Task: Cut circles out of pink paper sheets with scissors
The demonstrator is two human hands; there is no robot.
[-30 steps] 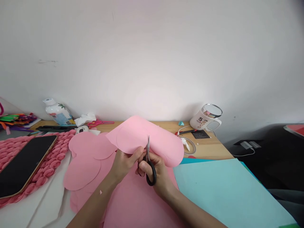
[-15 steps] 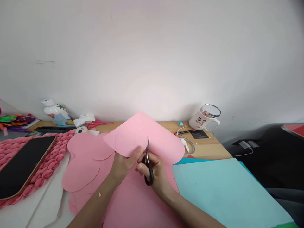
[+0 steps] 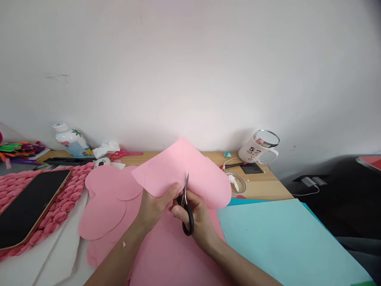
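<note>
My left hand (image 3: 156, 206) pinches the lower edge of a pink sheet of paper (image 3: 166, 171), thumb on top. A faint curved line shows on this sheet, and its right side curls over. In my right hand (image 3: 198, 214) are black-handled scissors (image 3: 188, 218), fingers through the loops, blades pointing up at the paper between both hands. More pink paper (image 3: 175, 258) lies beneath my wrists. Left of my left hand, rounded pink paper pieces (image 3: 102, 216) overlap in a pile. A tiny pink scrap (image 3: 124, 244) sits on my left forearm.
On the left, a phone (image 3: 32, 206) rests on pink rosettes (image 3: 59, 206). Along the back stand a bottle (image 3: 73, 141), pink scissors (image 3: 126, 153) and a mug (image 3: 257, 147). Light blue sheets (image 3: 282, 242) lie at right; a cable (image 3: 242, 182) coils behind them.
The top corner of the pink sheet has shifted slightly right and up. The scissors have moved a little right and their blades look slightly more open.
</note>
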